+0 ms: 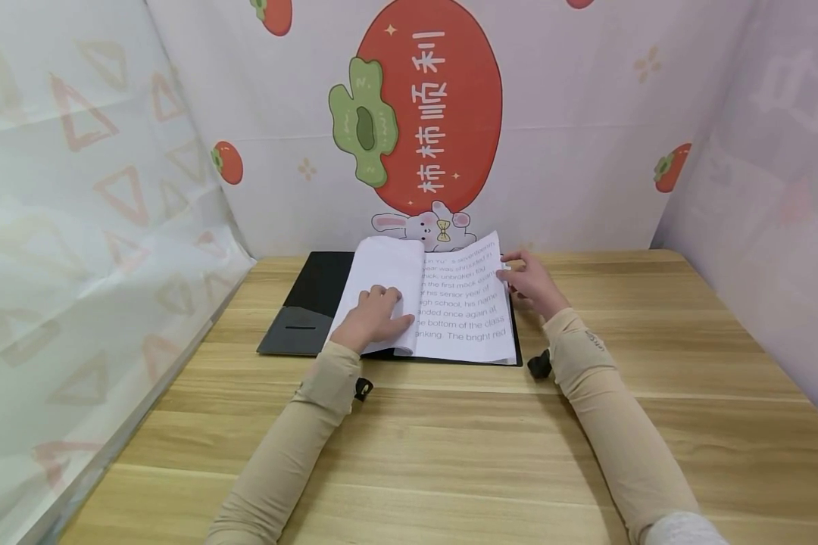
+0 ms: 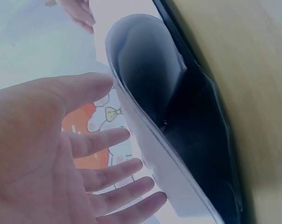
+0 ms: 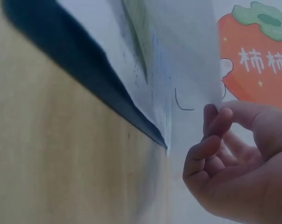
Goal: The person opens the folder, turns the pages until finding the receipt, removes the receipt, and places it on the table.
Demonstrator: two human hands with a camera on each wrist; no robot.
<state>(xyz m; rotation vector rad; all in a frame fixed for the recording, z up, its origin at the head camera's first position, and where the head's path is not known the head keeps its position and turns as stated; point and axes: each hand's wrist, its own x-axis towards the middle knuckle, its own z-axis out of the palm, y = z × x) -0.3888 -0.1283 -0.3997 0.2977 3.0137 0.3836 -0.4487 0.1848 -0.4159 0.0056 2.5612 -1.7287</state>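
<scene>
A black folder (image 1: 323, 276) lies spread on the table, holding white sheets of paper. Its right-hand page (image 1: 457, 303) carries large printed English text. Between thumb and finger, my right hand (image 1: 533, 284) pinches the right edge of that page, which is lifted a little; the right wrist view shows the pinched sheet (image 3: 187, 60) as well. My left hand (image 1: 375, 316) rests on the turned-over left pages (image 1: 388, 261), fingers spread. In the left wrist view these pages (image 2: 141, 42) curl over in a loop, with the left fingers (image 2: 117, 168) extended along them.
The wooden table (image 1: 450, 439) extends in front of the folder and to its right. Behind stands a white backdrop (image 1: 572, 113) printed with a large persimmon and a rabbit. Pale patterned sheets (image 1: 75, 227) hang at the sides. Small black pieces (image 1: 540, 365) sit by both wrists.
</scene>
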